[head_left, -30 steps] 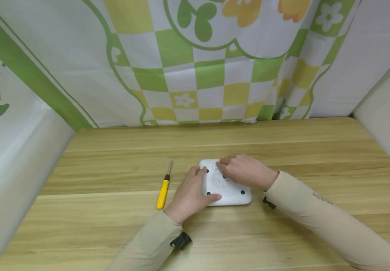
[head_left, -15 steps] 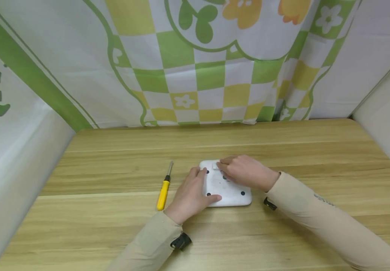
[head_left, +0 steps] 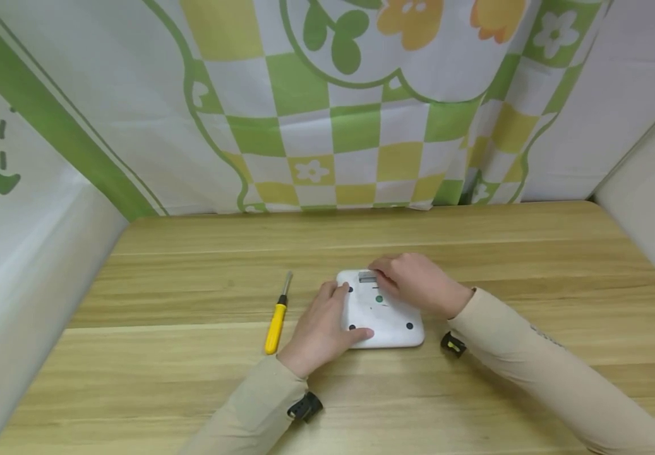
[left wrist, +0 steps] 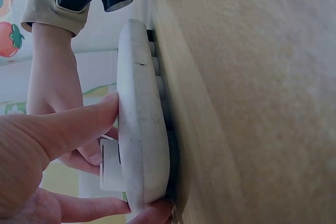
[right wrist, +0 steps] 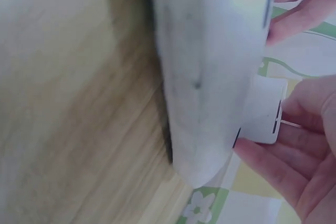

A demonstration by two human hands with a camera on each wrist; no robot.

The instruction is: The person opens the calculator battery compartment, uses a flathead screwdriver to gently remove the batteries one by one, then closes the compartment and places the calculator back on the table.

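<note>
A white calculator (head_left: 390,325) lies face down on the table, with dark round feet on its back and raised keys (left wrist: 157,66) showing underneath in the left wrist view. My left hand (head_left: 321,322) grips its left side, thumb on the back and fingers along the edge. Near the far edge, a small grey battery compartment (head_left: 367,277) is exposed. My right hand (head_left: 418,284) pinches the white battery cover (right wrist: 262,111) between thumb and fingers. That cover stands up from the back in both wrist views; in the head view the right fingers hide it.
Left of the calculator lies a yellow-handled screwdriver (head_left: 275,328), its shaft pointing away from me. A checked green, yellow and white curtain (head_left: 355,139) hangs behind the wooden table (head_left: 191,278), and white walls rise on both sides.
My right hand has lifted the battery cover up off the calculator's back, and the grey compartment beneath now shows. My left hand stays where it was.
</note>
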